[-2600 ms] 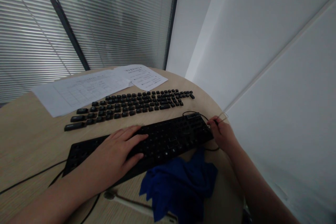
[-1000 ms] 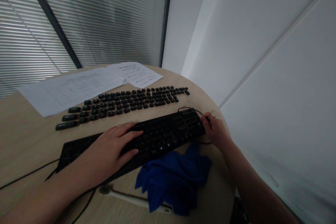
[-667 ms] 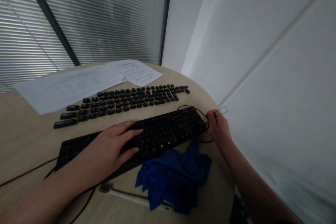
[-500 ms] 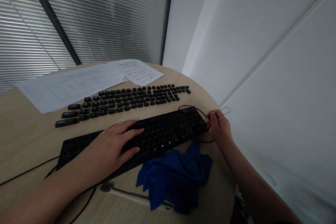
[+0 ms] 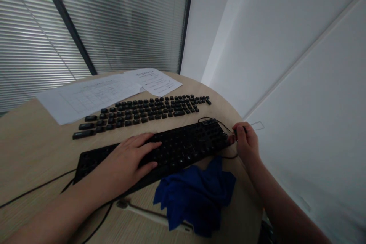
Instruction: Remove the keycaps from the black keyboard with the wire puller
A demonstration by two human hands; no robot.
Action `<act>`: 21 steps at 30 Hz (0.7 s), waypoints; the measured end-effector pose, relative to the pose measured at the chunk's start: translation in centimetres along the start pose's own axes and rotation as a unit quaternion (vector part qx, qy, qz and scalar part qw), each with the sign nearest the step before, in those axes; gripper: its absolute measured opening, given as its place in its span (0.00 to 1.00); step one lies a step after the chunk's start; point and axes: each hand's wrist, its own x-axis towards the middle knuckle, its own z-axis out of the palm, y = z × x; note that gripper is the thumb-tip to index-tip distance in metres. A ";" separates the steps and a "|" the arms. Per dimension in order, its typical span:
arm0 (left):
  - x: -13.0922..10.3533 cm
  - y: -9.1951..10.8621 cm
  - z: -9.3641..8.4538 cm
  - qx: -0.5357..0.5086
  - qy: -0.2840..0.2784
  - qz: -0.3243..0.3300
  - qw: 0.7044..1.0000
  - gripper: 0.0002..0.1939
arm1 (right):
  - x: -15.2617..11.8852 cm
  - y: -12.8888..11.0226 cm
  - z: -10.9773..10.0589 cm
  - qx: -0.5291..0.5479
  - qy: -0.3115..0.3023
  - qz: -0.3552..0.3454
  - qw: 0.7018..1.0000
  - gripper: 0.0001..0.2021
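Observation:
A black keyboard (image 5: pixel 177 146) lies slantwise on the table, many of its keycaps gone from the base. My left hand (image 5: pixel 134 156) rests on its left-middle part, fingers spread. At the keyboard's right end, my right hand (image 5: pixel 244 137) is closed round the dark handle of a small tool with thin wire loops (image 5: pixel 259 125). One wire end sticks out to the right of the hand, the other points toward the keyboard. Loose black keycaps (image 5: pixel 137 115) stand in rows behind the keyboard.
A crumpled blue cloth (image 5: pixel 197 194) lies in front of the keyboard, partly over a white-handled brush (image 5: pixel 151 214). Printed papers (image 5: pixel 94 95) lie at the back of the table (image 5: pixel 34 152). Black cables run at the left. A white wall (image 5: pixel 300 95) borders the right side.
The whole view has shifted, so things appear slightly further right. My right hand with the tool has moved a little away from the keyboard's right end. My left hand stays on the keyboard.

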 end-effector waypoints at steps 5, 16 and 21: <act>0.2 1.6 -1.2 -0.054 0.034 -0.014 0.998 0.25 | -0.5 -4.9 1.1 0.087 -0.154 -0.047 0.983 0.15; 0.3 3.2 -3.6 -0.389 -0.059 -0.121 0.911 0.16 | -1.3 -11.3 8.6 0.324 -0.404 -0.020 0.855 0.19; 0.5 2.8 -3.4 -0.418 -0.087 -0.156 0.890 0.15 | -3.2 -9.2 9.2 0.365 -0.382 -0.047 0.848 0.16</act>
